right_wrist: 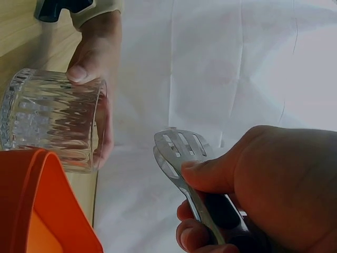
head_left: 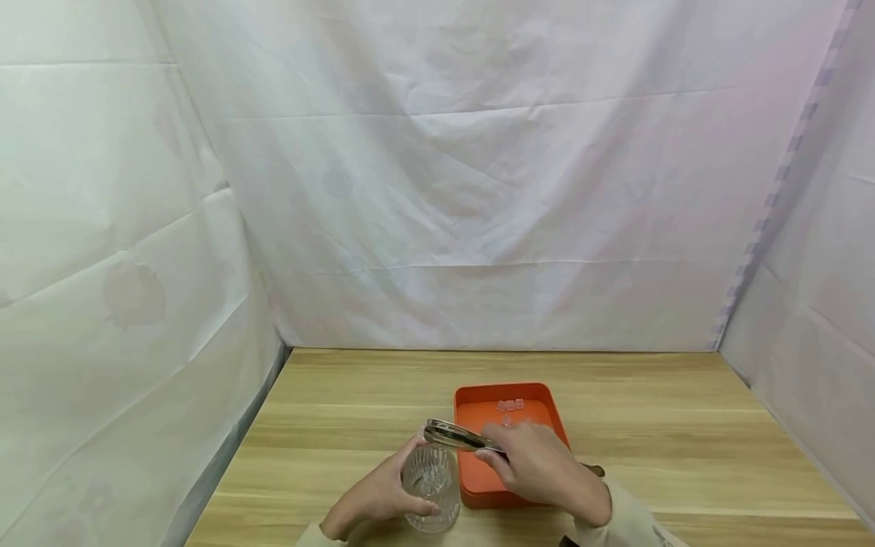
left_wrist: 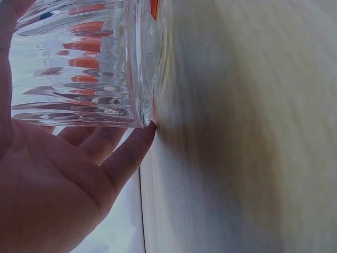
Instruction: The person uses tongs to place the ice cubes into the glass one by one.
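My left hand (head_left: 383, 486) grips a ribbed clear glass (head_left: 432, 490) upright on the table, thumb on the near side and fingers round the far side. Clear pieces (right_wrist: 31, 124) show through the glass near its base. In my right hand (head_left: 540, 463) is a pair of metal serving tongs (head_left: 454, 434) with slotted heads (right_wrist: 181, 145). The tong heads are close together, above the glass rim and near my left fingertips. I cannot tell whether a small piece sits between them.
Right beside the glass lies an orange tray (head_left: 478, 497) with several small clear cubes (head_left: 510, 405) toward its back. The wooden table (head_left: 355, 395) extends around it. White cloth (head_left: 437, 190) hangs behind and at both sides.
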`<state>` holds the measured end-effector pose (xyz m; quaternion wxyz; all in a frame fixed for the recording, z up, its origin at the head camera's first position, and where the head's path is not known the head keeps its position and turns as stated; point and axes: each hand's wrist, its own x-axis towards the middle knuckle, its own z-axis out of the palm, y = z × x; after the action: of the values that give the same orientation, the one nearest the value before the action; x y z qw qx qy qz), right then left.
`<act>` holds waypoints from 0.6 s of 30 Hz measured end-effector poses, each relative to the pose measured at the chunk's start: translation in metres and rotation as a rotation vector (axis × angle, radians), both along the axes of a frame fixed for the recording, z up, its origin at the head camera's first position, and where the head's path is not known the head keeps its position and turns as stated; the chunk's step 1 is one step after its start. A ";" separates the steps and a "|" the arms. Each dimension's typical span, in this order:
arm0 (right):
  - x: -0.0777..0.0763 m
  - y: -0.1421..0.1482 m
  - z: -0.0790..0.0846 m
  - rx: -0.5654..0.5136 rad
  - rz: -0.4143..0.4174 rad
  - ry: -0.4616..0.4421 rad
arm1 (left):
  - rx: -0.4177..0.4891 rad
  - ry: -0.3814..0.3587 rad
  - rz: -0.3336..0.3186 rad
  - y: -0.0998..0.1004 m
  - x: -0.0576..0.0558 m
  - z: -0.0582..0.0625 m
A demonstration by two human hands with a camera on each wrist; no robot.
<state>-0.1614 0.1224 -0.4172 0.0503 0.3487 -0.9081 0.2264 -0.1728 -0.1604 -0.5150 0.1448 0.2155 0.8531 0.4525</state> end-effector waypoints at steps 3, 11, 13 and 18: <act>0.000 -0.002 -0.001 -0.005 0.009 -0.012 | -0.011 -0.001 0.012 0.001 0.001 0.001; -0.001 -0.006 -0.001 0.029 0.014 0.001 | 0.047 -0.010 -0.019 0.000 0.001 -0.001; 0.000 -0.006 -0.001 0.037 0.012 0.007 | 0.056 -0.011 -0.027 0.000 0.001 -0.002; 0.000 -0.007 -0.001 0.048 0.004 0.009 | 0.053 -0.012 -0.028 -0.001 0.001 -0.003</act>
<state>-0.1612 0.1155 -0.4185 0.0453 0.3527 -0.9123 0.2031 -0.1722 -0.1610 -0.5179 0.1502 0.2286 0.8368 0.4743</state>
